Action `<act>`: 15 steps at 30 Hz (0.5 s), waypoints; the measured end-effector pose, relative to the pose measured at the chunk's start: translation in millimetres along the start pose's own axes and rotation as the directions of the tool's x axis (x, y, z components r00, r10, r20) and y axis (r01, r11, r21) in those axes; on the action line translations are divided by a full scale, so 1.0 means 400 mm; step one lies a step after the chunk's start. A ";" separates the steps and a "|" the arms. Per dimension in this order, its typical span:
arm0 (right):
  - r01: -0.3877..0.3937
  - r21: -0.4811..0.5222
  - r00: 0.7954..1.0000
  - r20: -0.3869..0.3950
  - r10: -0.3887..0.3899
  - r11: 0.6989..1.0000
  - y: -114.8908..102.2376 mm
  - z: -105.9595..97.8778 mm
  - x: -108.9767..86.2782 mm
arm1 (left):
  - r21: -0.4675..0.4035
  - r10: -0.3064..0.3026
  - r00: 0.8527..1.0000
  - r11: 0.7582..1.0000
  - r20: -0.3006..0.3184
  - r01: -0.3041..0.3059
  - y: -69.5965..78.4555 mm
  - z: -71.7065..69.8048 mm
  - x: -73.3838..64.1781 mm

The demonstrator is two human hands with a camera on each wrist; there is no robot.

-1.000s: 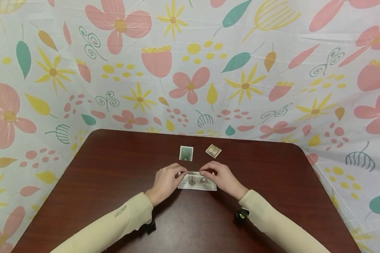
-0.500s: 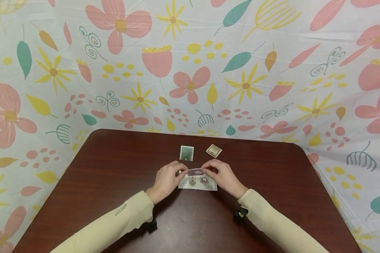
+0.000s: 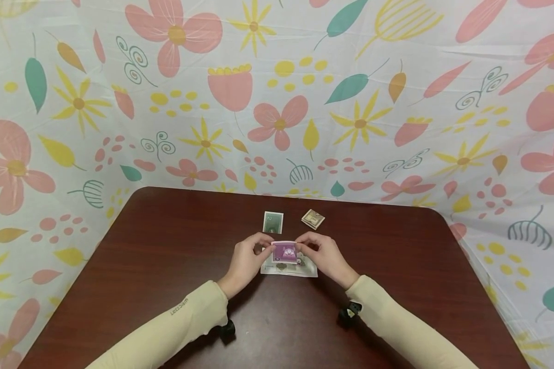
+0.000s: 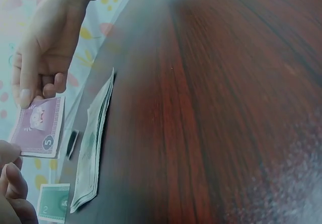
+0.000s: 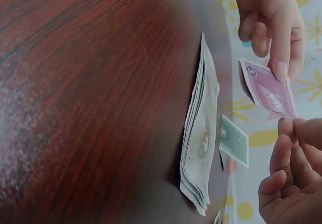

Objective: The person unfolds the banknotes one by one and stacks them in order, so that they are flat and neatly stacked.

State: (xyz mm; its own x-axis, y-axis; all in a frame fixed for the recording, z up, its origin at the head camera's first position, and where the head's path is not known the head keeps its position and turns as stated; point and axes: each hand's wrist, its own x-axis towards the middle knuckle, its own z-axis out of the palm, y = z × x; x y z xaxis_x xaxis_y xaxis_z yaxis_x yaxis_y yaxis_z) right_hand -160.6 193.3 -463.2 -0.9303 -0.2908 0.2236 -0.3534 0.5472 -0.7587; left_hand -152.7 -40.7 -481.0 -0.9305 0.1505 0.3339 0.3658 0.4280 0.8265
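A purple play banknote (image 3: 284, 252) marked 5 is held up over a pile of pale banknotes (image 3: 288, 269) on the table. My left hand (image 3: 246, 259) pinches its left edge between thumb and fingers. On the opposite edge, my right hand (image 3: 326, 260) pinches it the same way. The purple note's printed face (image 4: 43, 126) shows in the left wrist view, and a second layer peeks out behind its edge in the right wrist view. Below it, the pile (image 5: 201, 138) is several layers thick, with slightly spread edges.
Beyond the hands lies a green banknote (image 3: 273, 222) marked 2. To its right is a small folded brown banknote (image 3: 313, 219). The dark wooden table (image 3: 166, 241) ends at a floral cloth (image 3: 277, 102) behind.
The purple banknote, first seen as a thin edge between the fingertips, has risen and tilted so its face shows. Both hands have lifted slightly, still pinching it; the pile stays put.
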 end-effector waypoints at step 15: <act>-0.004 0.040 1.000 -0.003 0.004 0.999 -0.006 0.005 -0.001 | -0.028 0.020 0.999 0.999 -0.040 -0.022 -0.003 0.005 0.000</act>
State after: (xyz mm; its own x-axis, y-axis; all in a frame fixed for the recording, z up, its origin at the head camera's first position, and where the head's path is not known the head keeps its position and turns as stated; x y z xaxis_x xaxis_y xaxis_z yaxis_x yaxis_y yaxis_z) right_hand -159.2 190.7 -462.7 -0.9321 -0.2861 0.2222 -0.3454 0.5169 -0.7833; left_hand -153.1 -39.4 -483.1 -0.9214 0.1235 0.3686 0.3862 0.3996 0.8314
